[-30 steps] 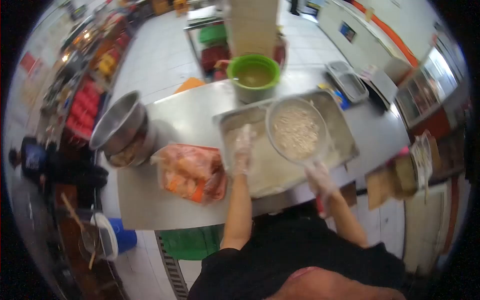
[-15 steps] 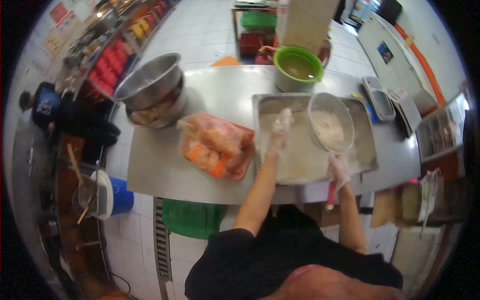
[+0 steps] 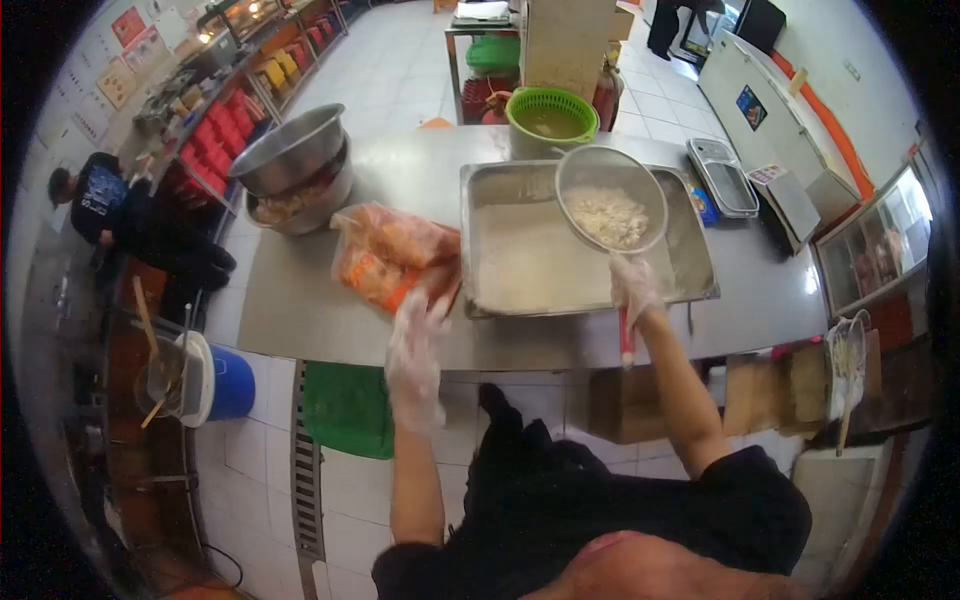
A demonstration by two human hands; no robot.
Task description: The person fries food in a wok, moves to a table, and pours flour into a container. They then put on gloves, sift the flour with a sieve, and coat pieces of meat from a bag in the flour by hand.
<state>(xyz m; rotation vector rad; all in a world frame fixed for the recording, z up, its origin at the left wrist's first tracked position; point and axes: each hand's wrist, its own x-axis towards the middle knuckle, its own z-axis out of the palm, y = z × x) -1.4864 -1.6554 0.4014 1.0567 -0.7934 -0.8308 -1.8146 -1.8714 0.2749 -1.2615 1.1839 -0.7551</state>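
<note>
My right hand, in a clear plastic glove, grips the red handle of a round mesh strainer. Pale floury bits lie in the strainer, which hangs over the right part of a steel tray coated with whitish powder or batter. My left hand, also gloved, is raised near the table's front edge, just in front of a plastic bag of raw meat; its fingers are extended and nothing shows in them. The bag rests left of the steel tray, partly on a reddish tray.
Steel bowls stand at the table's left. Behind the steel tray is a green basket on a pot. Lidded containers lie at the right. A person stands far left; another is at the back.
My left hand has moved from over the steel tray to the left, in front of the meat bag. The strainer is still in my right hand. The whole view has shifted a little.
</note>
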